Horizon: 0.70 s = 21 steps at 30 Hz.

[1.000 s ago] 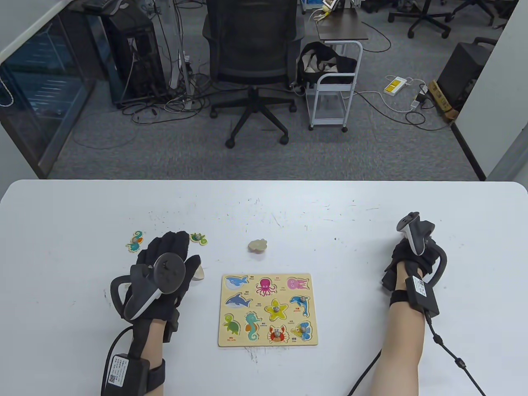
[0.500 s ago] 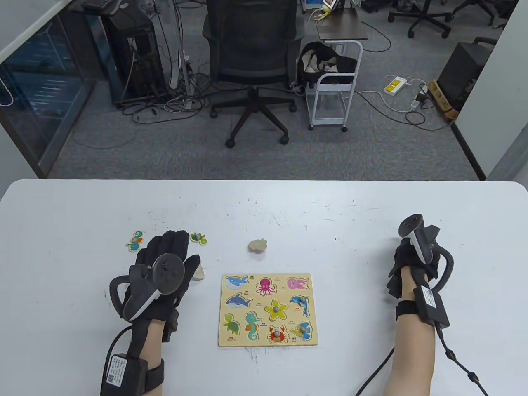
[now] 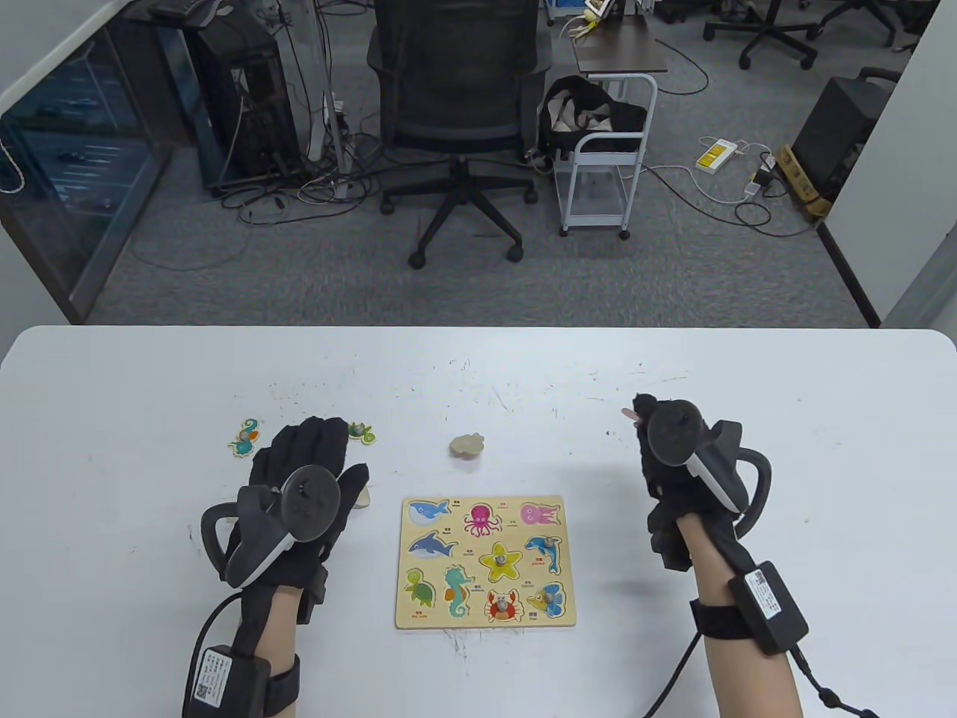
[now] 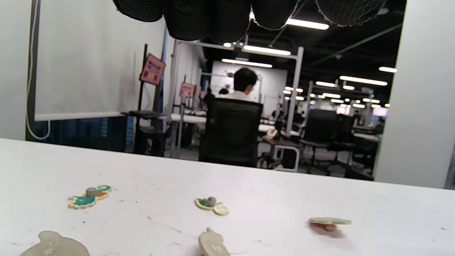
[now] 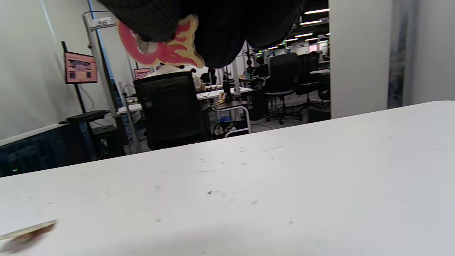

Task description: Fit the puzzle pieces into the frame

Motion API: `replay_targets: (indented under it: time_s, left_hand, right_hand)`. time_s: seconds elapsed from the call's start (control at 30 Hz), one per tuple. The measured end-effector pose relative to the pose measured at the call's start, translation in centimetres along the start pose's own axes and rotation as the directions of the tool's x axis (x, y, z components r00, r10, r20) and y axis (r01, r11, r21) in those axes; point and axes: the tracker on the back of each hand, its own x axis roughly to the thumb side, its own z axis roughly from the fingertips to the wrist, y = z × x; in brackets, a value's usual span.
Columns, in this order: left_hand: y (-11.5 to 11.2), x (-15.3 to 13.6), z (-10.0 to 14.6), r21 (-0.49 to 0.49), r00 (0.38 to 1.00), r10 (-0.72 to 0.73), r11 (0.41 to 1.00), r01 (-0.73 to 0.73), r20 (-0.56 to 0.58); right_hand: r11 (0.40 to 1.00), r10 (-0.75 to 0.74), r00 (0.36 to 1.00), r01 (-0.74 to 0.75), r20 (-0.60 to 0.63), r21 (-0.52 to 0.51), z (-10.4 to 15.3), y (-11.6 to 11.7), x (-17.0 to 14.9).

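Open-plan office / lab floor from what I see. White table [image 3: 149, 389] sits on grey carpet [image 3: 299, 277]. Black mesh chair [image 3: 456, 97] right behind it, more swivel chairs [image 3: 777, 30] further back. Cable tangle [image 3: 299, 187] on the floor by a PC tower [image 3: 239, 97], power strip [image 3: 716, 154] at right. White cart [image 3: 605, 149] with a bag on it. Left wrist view: rows of desks, ceiling strip lights [image 4: 266, 49], a person [image 4: 241, 85] seated at a workstation, pink signs [image 4: 153, 69] on posts.
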Motion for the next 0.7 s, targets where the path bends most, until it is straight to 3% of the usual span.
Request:
replay_targets:
  time_s: [0.17,0.33,0.47,0.6,0.7]
  left_hand:
    - [0.0,0.9,0.1,-0.027,0.989,0.128,0.992,-0.126,0.078]
    - [0.4,1.8,0.5,-0.06,0.932,0.319,0.948,-0.313,0.174]
    - [0.8,2.6,0.9,-0.122,0.871,0.426,0.905,-0.409,0.243]
    - [0.7,3.8,1.1,-0.277,0.758,0.581,0.812,-0.514,0.297]
    - [0.7,4.8,1.3,-0.332,0.713,0.622,0.781,-0.529,0.325]
  right_hand:
    - [0.991,-0.131,0.979,0.126,0.155,0.04,3.7,-1.0,4.1]
    - [0.979,-0.204,0.935,0.203,0.289,0.033,7.4,-1.9,7.0]
    - [0.938,-0.345,0.857,0.32,0.382,0.129,8.9,-1.8,8.6]
    - [0.926,-0.375,0.808,0.345,0.455,0.15,9.9,-1.4,9.7]
    - [0.93,-0.365,0.79,0.326,0.492,0.166,10.2,-1.4,10.1]
